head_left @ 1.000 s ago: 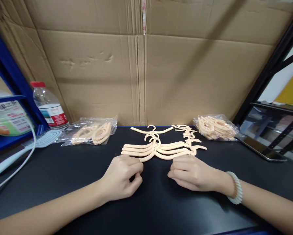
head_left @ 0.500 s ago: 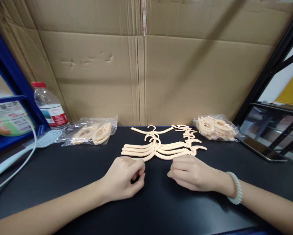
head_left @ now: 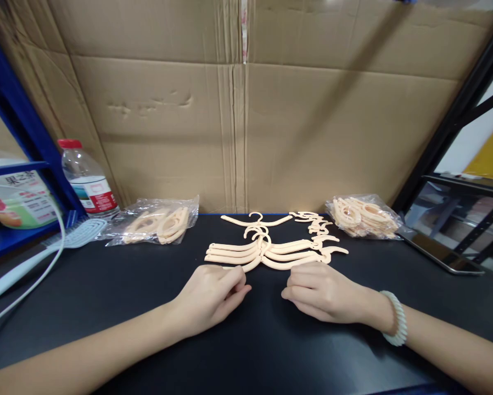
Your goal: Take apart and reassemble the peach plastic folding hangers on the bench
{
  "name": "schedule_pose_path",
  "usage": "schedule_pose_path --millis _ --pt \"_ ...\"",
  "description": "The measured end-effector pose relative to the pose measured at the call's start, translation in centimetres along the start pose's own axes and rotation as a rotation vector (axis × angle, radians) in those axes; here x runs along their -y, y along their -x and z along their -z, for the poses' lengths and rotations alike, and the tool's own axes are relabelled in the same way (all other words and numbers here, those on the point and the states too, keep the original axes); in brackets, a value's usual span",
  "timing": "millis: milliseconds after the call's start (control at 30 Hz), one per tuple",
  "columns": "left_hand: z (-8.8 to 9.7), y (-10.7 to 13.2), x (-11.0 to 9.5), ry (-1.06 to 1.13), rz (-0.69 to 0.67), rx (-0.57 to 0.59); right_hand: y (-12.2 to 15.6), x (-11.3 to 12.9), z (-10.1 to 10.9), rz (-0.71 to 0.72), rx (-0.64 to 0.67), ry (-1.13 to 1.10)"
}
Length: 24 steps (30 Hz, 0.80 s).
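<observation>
Several cream folding hangers (head_left: 234, 254) lie overlapped in the middle of the black table, their hooks bunched together. Another hanger (head_left: 275, 221) lies behind them, and small cream hook-shaped pieces (head_left: 318, 226) trail along their right side. My left hand (head_left: 216, 299) rests just in front of the hangers' left arms, fingers curled and thumb close to the index finger, nothing seen in it. On the right, my right hand (head_left: 323, 291) is closed in a loose fist near the front hanger's right arm, partly covering it. Nothing shows in its fingers.
Clear bags of folded cream hangers lie left (head_left: 160, 222) and right (head_left: 364, 215). A hairbrush (head_left: 77, 233), a white cable (head_left: 44, 269) and a red-capped bottle (head_left: 90, 186) are at left. A dark tablet-like slab (head_left: 444, 252) lies right. Cardboard (head_left: 168, 137) stands behind.
My left thumb and fingers have drawn closer together, the thumb extending slightly to the right. My right hand and the hangers keep their places; the view has shifted slightly.
</observation>
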State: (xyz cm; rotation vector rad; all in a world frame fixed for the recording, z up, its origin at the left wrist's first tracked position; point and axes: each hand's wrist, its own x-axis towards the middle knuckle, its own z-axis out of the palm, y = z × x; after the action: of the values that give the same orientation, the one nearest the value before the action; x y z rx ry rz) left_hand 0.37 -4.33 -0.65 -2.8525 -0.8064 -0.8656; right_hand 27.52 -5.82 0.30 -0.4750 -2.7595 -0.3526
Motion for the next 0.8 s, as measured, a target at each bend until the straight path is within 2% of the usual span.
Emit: schedule_pose_path --millis 167,367,500,633,700,800 --pt "0.2 -0.1 -0.2 0.027 -0.009 -0.011 0.0 0.0 -0.1 -0.001 -0.001 0.013" --pt "-0.2 0.2 -0.2 -0.037 -0.113 -0.144 0.0 -0.1 -0.2 -0.001 -0.005 0.017" --pt "0.0 0.0 0.2 -0.106 -0.099 -0.191 0.1 -0.2 -0.2 -0.005 -0.019 0.014" --pt "1.3 -1.0 1.1 -0.154 -0.051 -0.227 0.1 -0.5 -0.1 -0.031 -0.069 -0.035" --pt "2.2 -2.0 1.9 -0.179 0.011 -0.169 0.2 -1.2 0.1 -0.075 -0.109 -0.078" --pt "3.4 -3.9 3.6 -0.222 0.12 0.011 0.8 -3.4 0.7 -0.211 -0.209 -0.124"
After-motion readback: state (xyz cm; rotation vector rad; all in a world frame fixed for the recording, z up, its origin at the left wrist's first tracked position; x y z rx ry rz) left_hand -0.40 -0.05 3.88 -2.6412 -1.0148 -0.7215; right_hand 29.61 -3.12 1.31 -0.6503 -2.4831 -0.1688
